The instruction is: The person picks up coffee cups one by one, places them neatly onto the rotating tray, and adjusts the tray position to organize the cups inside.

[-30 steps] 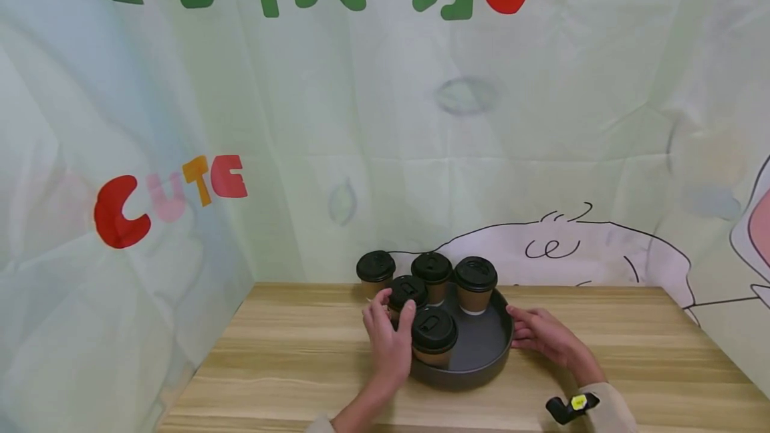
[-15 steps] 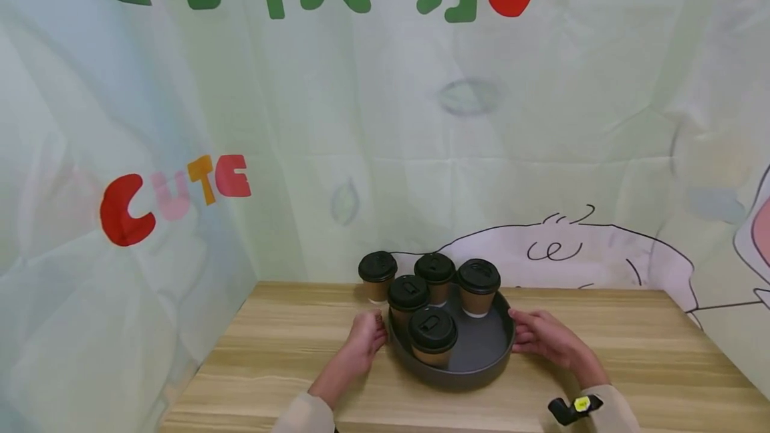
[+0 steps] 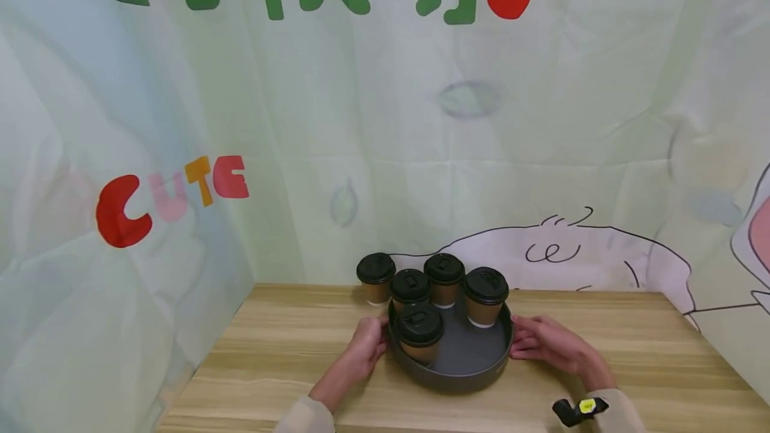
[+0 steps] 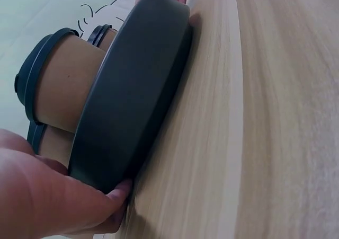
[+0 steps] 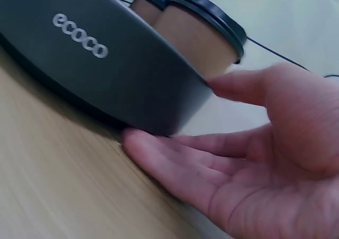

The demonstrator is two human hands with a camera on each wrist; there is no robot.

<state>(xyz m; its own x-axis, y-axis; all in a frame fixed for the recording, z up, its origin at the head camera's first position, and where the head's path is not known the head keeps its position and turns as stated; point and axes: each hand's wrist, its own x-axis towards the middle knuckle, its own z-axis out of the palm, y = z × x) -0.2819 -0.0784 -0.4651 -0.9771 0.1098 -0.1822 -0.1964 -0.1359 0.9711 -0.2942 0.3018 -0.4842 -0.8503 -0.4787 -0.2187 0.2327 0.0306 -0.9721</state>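
Note:
A round dark grey tray (image 3: 457,383) rests on the wooden table with several brown paper coffee cups in it, all with black lids. One lidded cup (image 3: 420,333) stands at its front left, another cup (image 3: 484,296) at its right. My left hand (image 3: 365,345) grips the tray's left side; in the left wrist view its fingertips (image 4: 121,192) reach the lower edge. On the opposite side my right hand (image 3: 550,343) holds the tray, thumb at the rim and fingers (image 5: 153,149) at the bottom edge. White "ecoco" lettering (image 5: 79,36) shows on the wall.
One more lidded cup (image 3: 376,279) stands on the table (image 3: 289,339) outside the tray, behind its left edge. A printed cloth backdrop (image 3: 385,119) hangs right behind the table and along its left side.
My left hand has gone from the cups down to the tray's left side. The tray has turned a little clockwise: the front cup shifted left, the right one nearer.

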